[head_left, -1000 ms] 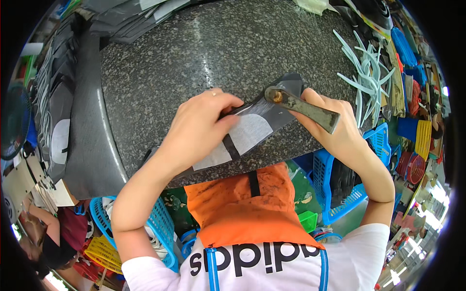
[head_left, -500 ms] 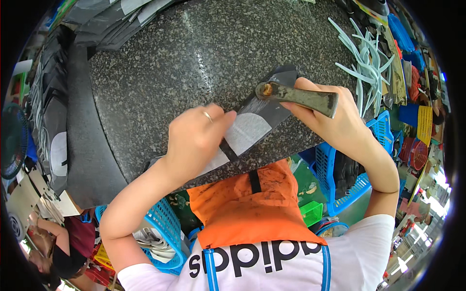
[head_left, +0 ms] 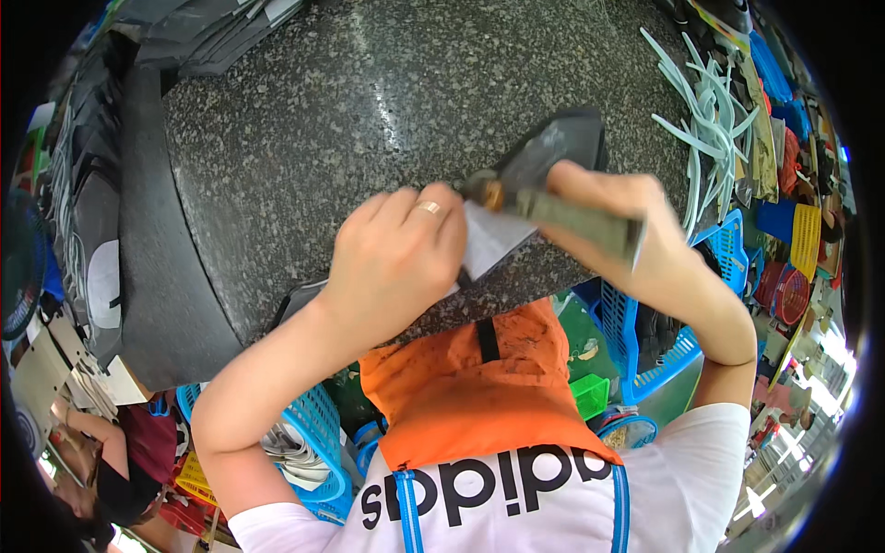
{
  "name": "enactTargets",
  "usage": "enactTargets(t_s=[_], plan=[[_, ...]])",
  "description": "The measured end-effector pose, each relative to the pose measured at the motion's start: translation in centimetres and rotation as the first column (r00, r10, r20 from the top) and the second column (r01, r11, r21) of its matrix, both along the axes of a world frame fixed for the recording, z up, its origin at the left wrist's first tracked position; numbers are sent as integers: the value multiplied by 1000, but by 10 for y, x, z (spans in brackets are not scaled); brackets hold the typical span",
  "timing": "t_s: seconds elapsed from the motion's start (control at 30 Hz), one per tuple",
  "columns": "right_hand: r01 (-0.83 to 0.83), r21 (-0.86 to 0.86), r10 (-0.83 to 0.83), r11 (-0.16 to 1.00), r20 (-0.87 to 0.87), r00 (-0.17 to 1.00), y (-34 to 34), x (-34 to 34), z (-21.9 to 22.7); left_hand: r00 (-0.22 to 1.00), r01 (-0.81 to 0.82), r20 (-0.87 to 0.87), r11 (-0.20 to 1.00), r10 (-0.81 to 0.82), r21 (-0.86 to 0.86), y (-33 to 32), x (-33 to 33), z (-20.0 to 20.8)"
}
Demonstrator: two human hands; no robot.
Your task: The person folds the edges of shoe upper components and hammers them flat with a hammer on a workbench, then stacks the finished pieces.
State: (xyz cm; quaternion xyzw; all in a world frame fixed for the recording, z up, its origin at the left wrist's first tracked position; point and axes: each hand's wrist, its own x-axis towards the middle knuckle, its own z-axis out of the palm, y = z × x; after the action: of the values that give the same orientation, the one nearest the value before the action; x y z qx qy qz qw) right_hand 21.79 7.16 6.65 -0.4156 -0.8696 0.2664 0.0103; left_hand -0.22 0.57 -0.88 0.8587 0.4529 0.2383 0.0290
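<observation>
My right hand [head_left: 656, 244] is closed round a hammer [head_left: 585, 223], blurred by motion; its metal head spans from near my left fingers to my right hand, and its handle is mostly hidden. Beneath it lies a black flat piece [head_left: 564, 143], perhaps leather, with a pale grey patch [head_left: 493, 241], on the dark stone slab [head_left: 304, 157]. My left hand [head_left: 395, 247], wearing a ring, has its fingers curled over the near part of this piece, close to the hammer head. The left fingertips are hidden.
Pale strips [head_left: 714, 120] lie at the slab's right edge. Stacked dark pieces [head_left: 221, 37] are at the far left, with more [head_left: 92, 221] along the left side. Blue baskets [head_left: 622, 341] stand below the near edge. Another person [head_left: 115, 452] is at lower left.
My left hand has moved right and shows more of its back, covering more of the pale patch. The hammer has dropped slightly nearer, and the black piece has shifted and bent at its far end.
</observation>
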Motion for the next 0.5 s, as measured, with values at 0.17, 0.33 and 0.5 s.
enactTargets(t_s=[0.17, 0.33, 0.5], plan=[[53, 82, -51, 995, -30, 998, 7, 23, -7, 989, -55, 139, 998, 56, -12, 34, 20, -7], [161, -41, -163, 986, -61, 985, 11, 15, -7, 965, 47, 260, 995, -24, -85, 26, -1, -20], [79, -116, -84, 990, -37, 996, 15, 10, -7, 997, 72, -25, 983, -69, 167, 19, 2, -15]])
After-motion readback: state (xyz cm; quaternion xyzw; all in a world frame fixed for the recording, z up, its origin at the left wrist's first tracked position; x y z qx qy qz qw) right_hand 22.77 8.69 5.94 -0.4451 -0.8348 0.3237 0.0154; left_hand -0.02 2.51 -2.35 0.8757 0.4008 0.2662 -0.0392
